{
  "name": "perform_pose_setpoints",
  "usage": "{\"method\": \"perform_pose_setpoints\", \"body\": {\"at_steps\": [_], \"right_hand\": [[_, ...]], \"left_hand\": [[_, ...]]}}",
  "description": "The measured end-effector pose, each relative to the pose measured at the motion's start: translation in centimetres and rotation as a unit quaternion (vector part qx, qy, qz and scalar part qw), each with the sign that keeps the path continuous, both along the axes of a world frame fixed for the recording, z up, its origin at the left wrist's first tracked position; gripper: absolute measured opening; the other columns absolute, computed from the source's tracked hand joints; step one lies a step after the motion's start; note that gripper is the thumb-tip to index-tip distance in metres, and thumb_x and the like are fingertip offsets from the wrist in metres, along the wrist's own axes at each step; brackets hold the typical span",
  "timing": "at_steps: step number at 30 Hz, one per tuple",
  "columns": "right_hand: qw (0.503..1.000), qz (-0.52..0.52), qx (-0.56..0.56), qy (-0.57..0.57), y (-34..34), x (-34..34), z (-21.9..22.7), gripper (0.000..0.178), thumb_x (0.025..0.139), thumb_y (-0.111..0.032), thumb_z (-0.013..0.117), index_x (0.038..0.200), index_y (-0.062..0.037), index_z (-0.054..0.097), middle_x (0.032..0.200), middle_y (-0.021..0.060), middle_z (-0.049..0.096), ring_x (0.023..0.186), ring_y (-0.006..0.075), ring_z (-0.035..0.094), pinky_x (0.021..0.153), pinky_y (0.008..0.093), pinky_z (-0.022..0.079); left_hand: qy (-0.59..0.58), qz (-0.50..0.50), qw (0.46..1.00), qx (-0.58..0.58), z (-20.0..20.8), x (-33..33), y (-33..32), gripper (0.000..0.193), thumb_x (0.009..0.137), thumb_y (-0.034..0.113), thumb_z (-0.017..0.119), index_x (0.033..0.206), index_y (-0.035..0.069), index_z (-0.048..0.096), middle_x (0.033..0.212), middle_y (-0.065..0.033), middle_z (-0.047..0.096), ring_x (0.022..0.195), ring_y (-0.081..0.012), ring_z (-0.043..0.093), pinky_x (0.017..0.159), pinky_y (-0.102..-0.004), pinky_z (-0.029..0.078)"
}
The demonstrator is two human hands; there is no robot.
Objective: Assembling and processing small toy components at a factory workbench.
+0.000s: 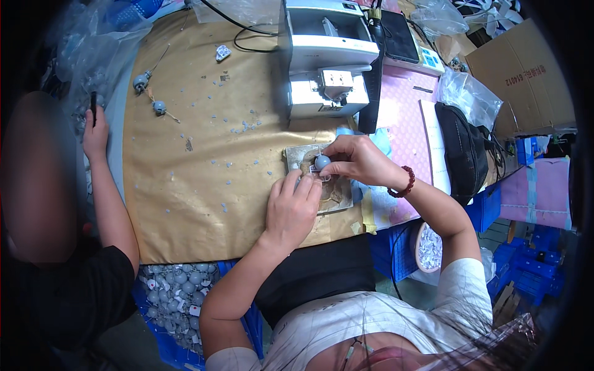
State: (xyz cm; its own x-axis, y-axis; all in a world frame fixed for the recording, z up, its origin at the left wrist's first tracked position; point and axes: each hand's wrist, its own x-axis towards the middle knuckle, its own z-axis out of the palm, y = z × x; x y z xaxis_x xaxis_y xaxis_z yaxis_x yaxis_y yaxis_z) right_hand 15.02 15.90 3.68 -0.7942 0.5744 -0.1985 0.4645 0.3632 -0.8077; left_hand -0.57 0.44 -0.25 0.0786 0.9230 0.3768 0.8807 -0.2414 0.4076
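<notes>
Between the thumb and index finger of my right hand [354,162] is a small grey ball [322,162], held over a worn metal plate [340,201] on the table. My left hand [293,207] lies against the plate's near left side, its fingers bent together at a small white piece just below the ball. What those fingertips pinch, if anything, is hidden. Beyond the plate stands a white-and-grey bench machine [329,62].
Grey scraps dot the tan table cover [179,210]. Two grey balls on cords [159,107] lie far left. A blue crate of grey balls [179,290] stands below the table edge. Another person's arm [105,179] is at left. A black pouch [459,151] and cardboard box [526,77] sit right.
</notes>
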Motion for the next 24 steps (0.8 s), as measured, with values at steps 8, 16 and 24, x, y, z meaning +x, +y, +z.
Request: {"method": "perform_pose_setpoints", "body": {"at_steps": [8,16,24], "right_hand": [[0.995,-0.065,0.078,0.016,-1.4,0.2,-0.8,0.041,0.080,-0.021,0.085,0.103,0.0005,0.058,0.077,0.0106,0.059,0.066,0.0227,0.060,0.059,0.0353,0.048],[0.978,-0.050,0.182,0.091,-0.8,1.0,-1.3,0.057,0.084,-0.020,0.079,0.130,-0.0021,0.051,0.097,0.0157,0.063,0.085,0.0320,0.062,0.072,0.0392,0.051],[0.921,-0.304,0.051,0.239,9.6,2.3,-3.3,0.053,0.093,-0.019,0.072,0.136,0.0032,0.050,0.114,0.0099,0.065,0.099,0.0131,0.061,0.086,0.0282,0.049]], "left_hand": [[-0.038,0.000,0.999,-0.015,1.0,-0.3,0.7,0.028,0.078,0.008,0.069,0.106,0.005,0.065,0.103,-0.0078,0.062,0.106,-0.0274,0.058,0.086,-0.0404,0.049],[-0.088,0.062,0.993,-0.047,2.0,0.4,3.2,0.033,0.077,0.009,0.072,0.109,0.005,0.063,0.096,-0.0107,0.060,0.096,-0.0322,0.058,0.082,-0.0433,0.049],[-0.085,0.042,0.995,-0.043,1.6,0.5,3.5,0.034,0.074,0.007,0.074,0.106,0.006,0.062,0.098,-0.0084,0.062,0.096,-0.0286,0.058,0.079,-0.0404,0.052]]}}
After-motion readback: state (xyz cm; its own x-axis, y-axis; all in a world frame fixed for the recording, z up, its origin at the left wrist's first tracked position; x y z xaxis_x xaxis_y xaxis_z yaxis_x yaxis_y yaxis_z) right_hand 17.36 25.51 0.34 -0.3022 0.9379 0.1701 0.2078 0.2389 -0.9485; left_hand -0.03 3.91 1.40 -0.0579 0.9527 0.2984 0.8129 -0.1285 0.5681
